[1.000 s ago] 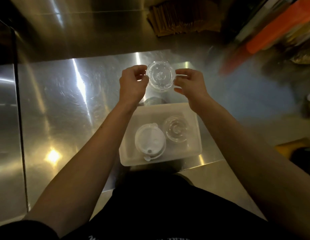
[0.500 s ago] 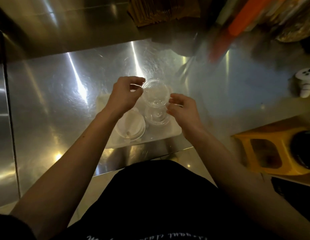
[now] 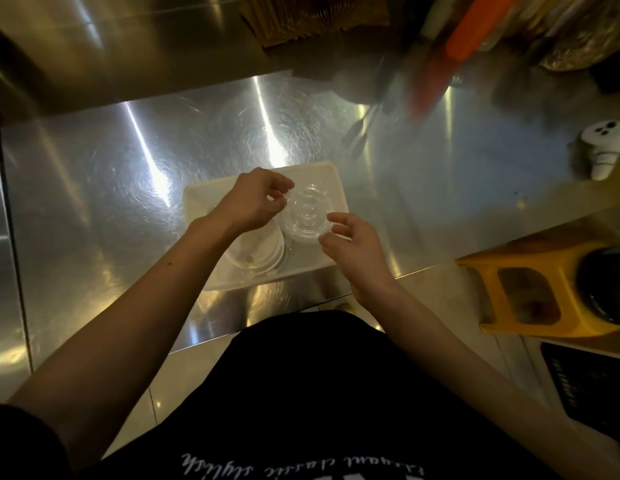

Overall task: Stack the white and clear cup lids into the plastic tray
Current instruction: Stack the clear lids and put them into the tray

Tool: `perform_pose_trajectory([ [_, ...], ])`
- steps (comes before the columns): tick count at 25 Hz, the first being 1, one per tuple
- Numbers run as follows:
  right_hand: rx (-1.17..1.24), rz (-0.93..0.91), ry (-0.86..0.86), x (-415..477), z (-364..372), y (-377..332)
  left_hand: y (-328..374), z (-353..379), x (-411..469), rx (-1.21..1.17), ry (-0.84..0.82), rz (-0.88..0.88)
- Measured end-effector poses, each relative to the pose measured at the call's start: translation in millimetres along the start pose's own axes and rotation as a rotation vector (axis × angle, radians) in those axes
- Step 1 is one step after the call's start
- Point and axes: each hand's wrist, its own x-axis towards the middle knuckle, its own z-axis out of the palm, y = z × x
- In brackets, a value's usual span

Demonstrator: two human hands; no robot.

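A translucent plastic tray [image 3: 331, 174] lies on the steel counter in front of me. In its left half sits a stack of white lids [image 3: 256, 258], partly hidden under my left wrist. In its right half a clear lid [image 3: 308, 211] rests on top of the other clear lids. My left hand [image 3: 256, 200] pinches the clear lid's left rim. My right hand [image 3: 353, 244] is at the lid's lower right edge with its fingers apart; whether they touch the rim is unclear.
The steel counter [image 3: 128, 202] stretches left and behind the tray. A small white figure [image 3: 604, 150] stands at the right edge. A yellow stool [image 3: 530, 296] is on the floor at the right. Blurred orange and brown items [image 3: 440, 64] crowd the back right.
Both hands have brought the clear lid down from above the counter onto the clear stack in the tray. My right hand's fingers have loosened from it.
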Motion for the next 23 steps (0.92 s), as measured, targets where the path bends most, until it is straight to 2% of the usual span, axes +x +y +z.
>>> perform_pose_trajectory([
  [7,-0.088,0.022,-0.019,2,7,-1,-1,8,13,0.103,-0.078,0.016],
  [13,-0.175,0.049,-0.024,12,12,0,-3,9,19,0.093,-0.090,0.006],
  [23,-0.165,0.038,-0.018,16,10,0,-4,10,22,0.082,-0.073,-0.004],
])
